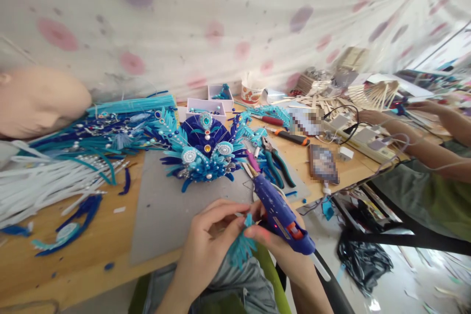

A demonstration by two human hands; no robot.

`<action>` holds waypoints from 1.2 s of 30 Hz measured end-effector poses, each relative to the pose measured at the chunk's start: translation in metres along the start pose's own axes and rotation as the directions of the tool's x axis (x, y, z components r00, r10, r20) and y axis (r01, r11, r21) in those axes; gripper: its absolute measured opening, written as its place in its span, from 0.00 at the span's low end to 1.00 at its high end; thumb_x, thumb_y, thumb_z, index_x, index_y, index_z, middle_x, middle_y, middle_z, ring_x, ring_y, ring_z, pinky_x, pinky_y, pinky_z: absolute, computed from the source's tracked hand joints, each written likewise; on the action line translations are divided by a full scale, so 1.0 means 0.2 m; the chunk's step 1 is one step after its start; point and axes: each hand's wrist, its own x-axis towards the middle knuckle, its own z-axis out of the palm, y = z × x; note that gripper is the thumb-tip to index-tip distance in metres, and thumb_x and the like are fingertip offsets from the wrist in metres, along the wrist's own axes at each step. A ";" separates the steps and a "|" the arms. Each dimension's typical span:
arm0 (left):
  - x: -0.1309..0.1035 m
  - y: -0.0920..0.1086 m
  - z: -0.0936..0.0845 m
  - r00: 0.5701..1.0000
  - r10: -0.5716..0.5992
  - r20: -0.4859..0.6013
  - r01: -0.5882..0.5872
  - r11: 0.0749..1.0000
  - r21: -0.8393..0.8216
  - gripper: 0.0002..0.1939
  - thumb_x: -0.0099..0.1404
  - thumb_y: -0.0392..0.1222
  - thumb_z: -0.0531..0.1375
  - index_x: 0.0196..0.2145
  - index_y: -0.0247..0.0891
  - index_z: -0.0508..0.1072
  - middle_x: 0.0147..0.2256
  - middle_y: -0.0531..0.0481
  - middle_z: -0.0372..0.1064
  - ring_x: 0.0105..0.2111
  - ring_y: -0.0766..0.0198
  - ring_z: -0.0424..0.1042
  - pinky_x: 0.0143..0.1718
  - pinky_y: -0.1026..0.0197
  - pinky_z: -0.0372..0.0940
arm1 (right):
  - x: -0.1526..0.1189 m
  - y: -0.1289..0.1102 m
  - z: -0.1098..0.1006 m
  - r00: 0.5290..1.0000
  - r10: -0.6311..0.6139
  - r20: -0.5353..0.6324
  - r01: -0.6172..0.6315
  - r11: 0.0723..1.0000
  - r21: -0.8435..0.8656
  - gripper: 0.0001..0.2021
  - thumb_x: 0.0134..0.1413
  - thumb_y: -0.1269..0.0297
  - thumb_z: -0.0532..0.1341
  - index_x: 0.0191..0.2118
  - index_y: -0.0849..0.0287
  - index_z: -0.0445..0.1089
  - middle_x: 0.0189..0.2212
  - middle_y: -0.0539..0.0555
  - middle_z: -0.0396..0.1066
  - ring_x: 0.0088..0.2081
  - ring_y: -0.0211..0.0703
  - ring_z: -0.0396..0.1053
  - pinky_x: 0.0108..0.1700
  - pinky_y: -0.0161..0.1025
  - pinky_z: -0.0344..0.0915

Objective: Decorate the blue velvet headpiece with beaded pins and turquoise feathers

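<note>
Close in front of my lap, my left hand (pixel 211 233) pinches a turquoise feather-like piece (pixel 241 250) between thumb and fingers. My right hand (pixel 275 248) is closed too, its thumb against the same piece, with a dark blue hot glue gun (pixel 277 208) lodged in its grip. The gun's nozzle points up and away, and a small red light glows on its body. Its grip and most of my right fingers are hidden. Beyond my hands a blue and turquoise jewelled headdress (pixel 208 149) stands on a grey mat (pixel 162 225).
Pliers (pixel 277 162) and an orange-black tool (pixel 292 136) lie right of the headdress. White strips (pixel 47 181) and a mannequin head (pixel 40 100) are at left. Small boxes (pixel 206 108) stand behind. Another person's arm (pixel 415 142) reaches over a power strip (pixel 360 142) at right.
</note>
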 end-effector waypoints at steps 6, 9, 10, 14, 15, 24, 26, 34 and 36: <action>0.00 -0.07 -0.02 0.997 -0.057 0.043 0.061 0.991 -0.120 0.07 0.60 0.45 0.68 0.36 0.43 0.84 0.38 0.46 0.77 0.34 0.62 0.76 0.35 0.63 0.71 | 0.00 0.06 0.01 0.996 -0.070 -0.054 0.068 0.997 -0.038 0.16 0.41 0.57 0.76 0.33 0.55 0.73 0.28 0.50 0.74 0.28 0.41 0.70 0.29 0.36 0.69; 0.00 -0.12 -0.01 0.981 -0.187 0.047 0.193 0.961 -0.200 0.10 0.59 0.44 0.69 0.39 0.43 0.83 0.36 0.47 0.81 0.35 0.60 0.78 0.37 0.63 0.72 | 0.07 0.06 -0.12 0.974 -0.094 -0.206 0.051 0.978 -0.202 0.17 0.49 0.47 0.70 0.34 0.57 0.75 0.29 0.53 0.76 0.26 0.42 0.71 0.28 0.37 0.68; 0.00 -0.14 -0.01 0.973 -0.219 0.066 0.228 0.949 -0.217 0.12 0.59 0.44 0.68 0.41 0.43 0.83 0.36 0.47 0.81 0.37 0.59 0.79 0.39 0.62 0.72 | 0.11 0.06 -0.19 0.940 -0.089 -0.331 -0.016 0.953 -0.302 0.19 0.51 0.45 0.67 0.35 0.58 0.76 0.26 0.53 0.76 0.23 0.42 0.71 0.25 0.37 0.66; -0.02 -0.18 -0.01 0.955 -0.269 0.129 0.291 0.933 -0.213 0.14 0.60 0.47 0.67 0.43 0.43 0.82 0.38 0.45 0.82 0.41 0.56 0.80 0.43 0.59 0.72 | 0.34 0.06 -0.47 0.830 -0.141 -0.539 -0.291 0.716 -0.635 0.25 0.48 0.39 0.66 0.33 0.62 0.76 0.22 0.53 0.75 0.21 0.47 0.73 0.24 0.39 0.65; -0.03 -0.18 -0.01 0.954 -0.271 0.126 0.291 0.937 -0.193 0.12 0.61 0.47 0.67 0.42 0.44 0.83 0.38 0.46 0.82 0.41 0.56 0.80 0.44 0.59 0.72 | 0.41 0.07 -0.52 0.835 -0.149 -0.529 -0.292 0.696 -0.656 0.25 0.48 0.39 0.65 0.32 0.62 0.76 0.21 0.54 0.74 0.22 0.48 0.73 0.25 0.40 0.66; 0.00 -0.13 -0.03 0.994 -0.104 0.021 0.106 0.987 -0.118 0.11 0.63 0.52 0.65 0.31 0.43 0.82 0.34 0.47 0.76 0.36 0.59 0.75 0.38 0.62 0.70 | 0.46 0.02 -0.52 0.793 -0.274 -0.543 -0.357 0.513 -0.781 0.25 0.41 0.38 0.67 0.28 0.60 0.73 0.29 0.64 0.74 0.36 0.64 0.71 0.42 0.57 0.65; 0.01 -0.13 -0.03 0.992 -0.108 -0.067 0.099 0.987 -0.129 0.11 0.62 0.51 0.65 0.31 0.43 0.81 0.35 0.48 0.76 0.37 0.58 0.75 0.39 0.61 0.71 | 0.28 -0.03 -0.45 0.717 -0.413 -0.562 -0.300 0.545 -0.783 0.28 0.45 0.38 0.64 0.39 0.60 0.74 0.37 0.65 0.75 0.41 0.64 0.70 0.46 0.59 0.65; -0.04 -0.06 0.00 0.954 0.232 -0.191 -0.215 0.971 0.105 0.08 0.67 0.39 0.60 0.34 0.46 0.80 0.38 0.48 0.75 0.38 0.60 0.75 0.37 0.62 0.71 | -0.09 -0.06 0.01 0.928 0.192 0.319 -0.181 0.981 -0.063 0.24 0.60 0.48 0.63 0.60 0.46 0.67 0.51 0.58 0.74 0.46 0.51 0.76 0.46 0.45 0.75; -0.06 -0.07 -0.02 0.919 0.325 -0.225 -0.268 0.930 0.250 0.09 0.67 0.36 0.60 0.35 0.46 0.80 0.38 0.49 0.75 0.39 0.60 0.76 0.37 0.62 0.71 | -0.06 -0.04 0.06 0.906 0.205 0.369 -0.175 0.978 -0.113 0.21 0.64 0.51 0.61 0.60 0.47 0.67 0.41 0.54 0.76 0.34 0.44 0.75 0.37 0.39 0.74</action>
